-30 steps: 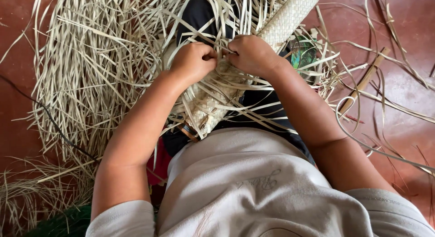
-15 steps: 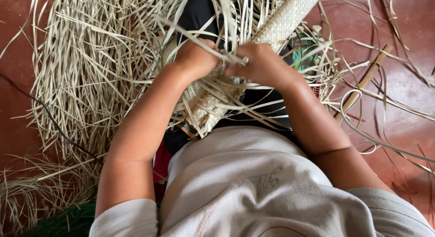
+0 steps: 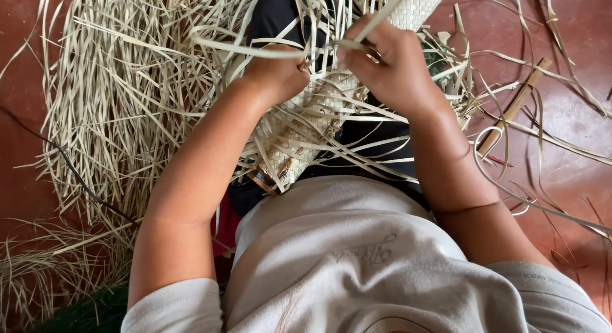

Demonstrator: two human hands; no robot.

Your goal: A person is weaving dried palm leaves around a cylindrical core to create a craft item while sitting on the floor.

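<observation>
Right hand (image 3: 395, 65) pinched a strip (image 3: 382, 17); left hand (image 3: 277, 72) clenched the weave (image 3: 306, 126). Hard pulling might snap the strip.

the woven mat (image 3: 306, 126) under your hands is pale tan, with a small criss-cross checker pattern. the loose strips (image 3: 121, 84) piled at the left are the same pale straw colour. the floor (image 3: 567, 116) is dark red-brown and shiny. your shirt (image 3: 357, 263) is light grey-cream. your trousers (image 3: 280, 17) are black. a stick (image 3: 513, 110) on the right is light brown.
</observation>
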